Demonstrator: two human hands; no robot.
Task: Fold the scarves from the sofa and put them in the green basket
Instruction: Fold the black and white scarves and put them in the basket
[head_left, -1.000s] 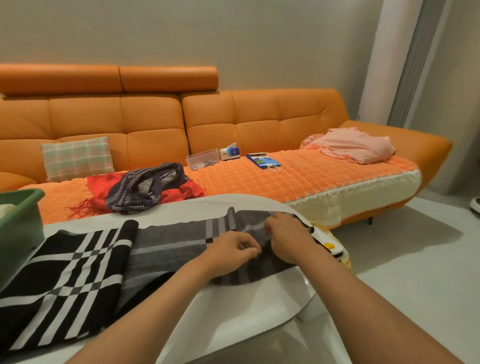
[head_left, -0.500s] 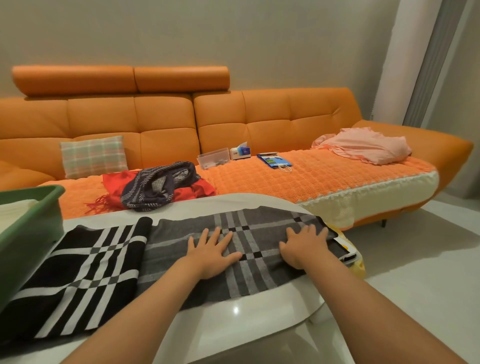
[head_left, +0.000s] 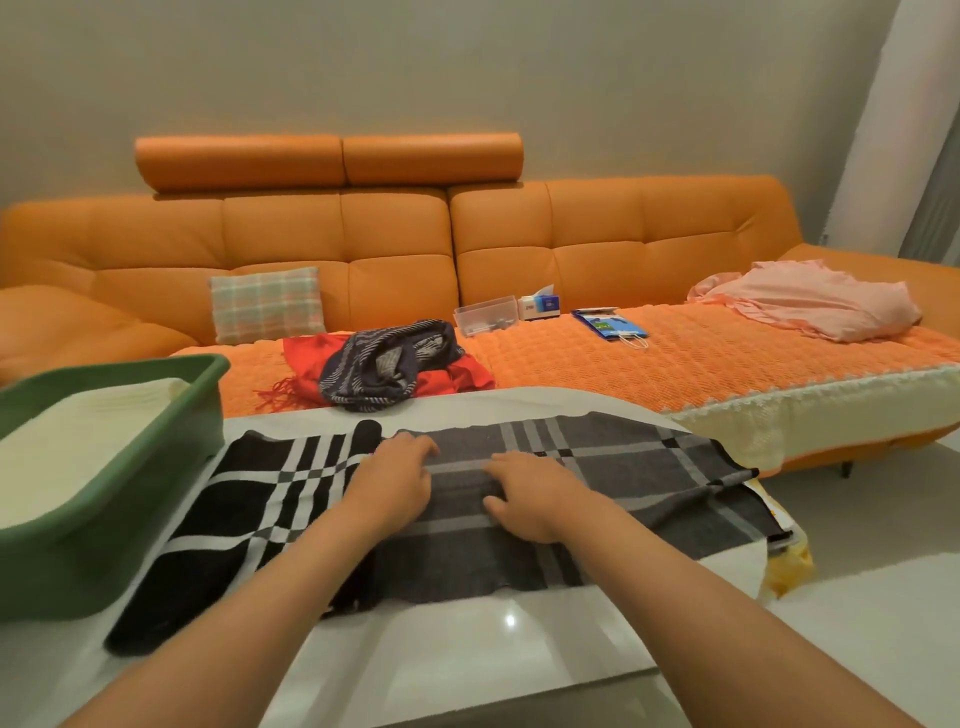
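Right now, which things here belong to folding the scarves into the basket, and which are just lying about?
Job: plaid scarf under left hand and right hand, red scarf, striped scarf, green basket.
Lying about: cushion, tissue box, clear box, blue bag, pink cloth.

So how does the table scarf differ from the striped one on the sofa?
The plaid scarf lies flat on the table; the striped scarf sits bunched on a red scarf. The plaid scarf has broad checks, the striped scarf thin lines. The left hand and right hand hold only the plaid scarf. Neither is in the green basket.
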